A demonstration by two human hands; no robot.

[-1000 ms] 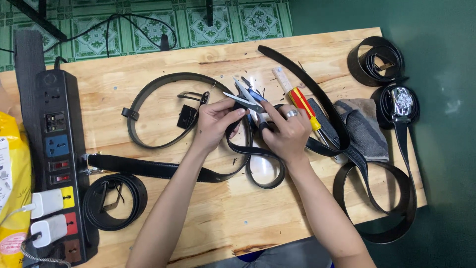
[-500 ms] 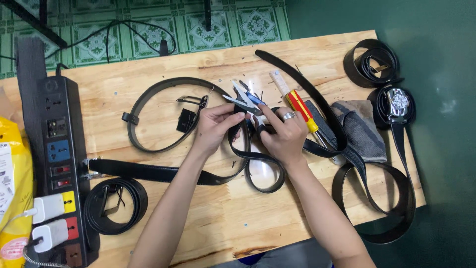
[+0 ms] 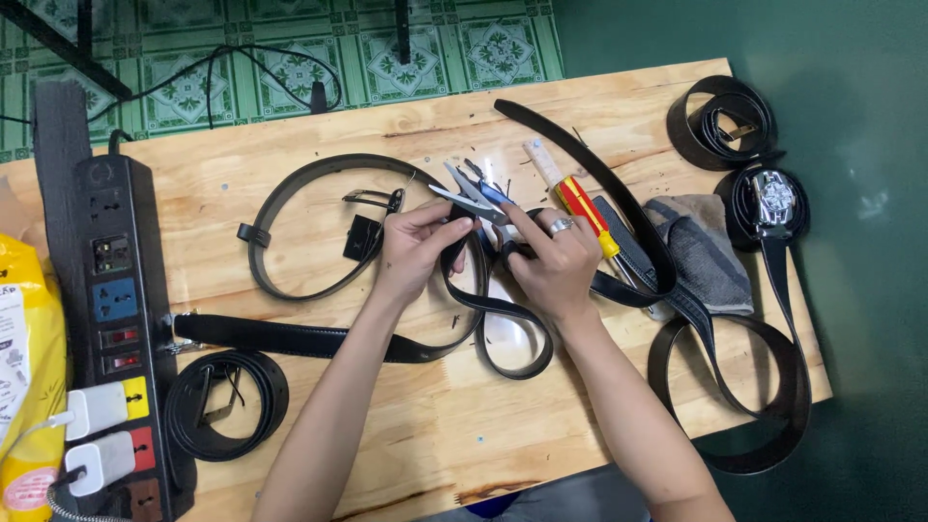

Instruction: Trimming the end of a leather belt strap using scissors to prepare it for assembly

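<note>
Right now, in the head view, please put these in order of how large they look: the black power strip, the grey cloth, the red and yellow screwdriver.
1. black power strip, clearly the largest.
2. grey cloth.
3. red and yellow screwdriver, longer than the cloth is wide but much thinner; a belt hides its tip, so this place is less sure.

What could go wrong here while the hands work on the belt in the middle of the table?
1. The left hand and right hand pinch the black belt right beside the pliers; a slip could nick a finger.
2. The screwdriver lies close by the right hand; a nudge might roll it.
3. Another belt hangs past the table edge and might slide off.
</note>
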